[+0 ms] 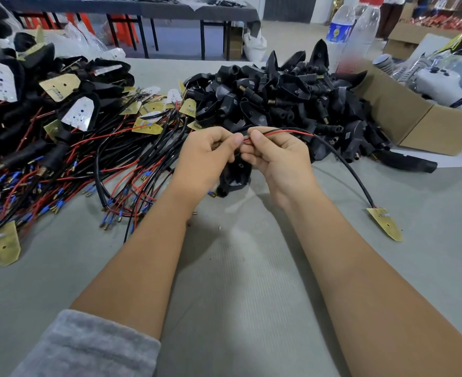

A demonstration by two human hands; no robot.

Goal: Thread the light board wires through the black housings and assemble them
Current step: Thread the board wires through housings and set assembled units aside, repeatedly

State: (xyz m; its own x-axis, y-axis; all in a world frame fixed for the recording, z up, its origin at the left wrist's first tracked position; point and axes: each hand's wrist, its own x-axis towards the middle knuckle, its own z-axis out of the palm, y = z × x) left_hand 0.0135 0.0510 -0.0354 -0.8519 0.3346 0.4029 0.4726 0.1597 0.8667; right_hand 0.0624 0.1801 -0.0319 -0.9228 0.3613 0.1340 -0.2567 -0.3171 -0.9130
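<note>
My left hand (208, 151) and my right hand (274, 153) meet at the table's middle, and both pinch the red and black wires (281, 132) at the same spot. From there a black sheathed cable (352, 172) arcs right and down to a gold light board (386, 224) lying on the table. A black housing (235, 175) hangs below and between my hands; which hand holds it is hidden.
A heap of black housings (287, 99) lies behind my hands. Loose wired light boards (110, 170) and assembled units (47, 104) spread at the left. A cardboard box (404, 121) and plastic bottles (341, 34) stand at the right.
</note>
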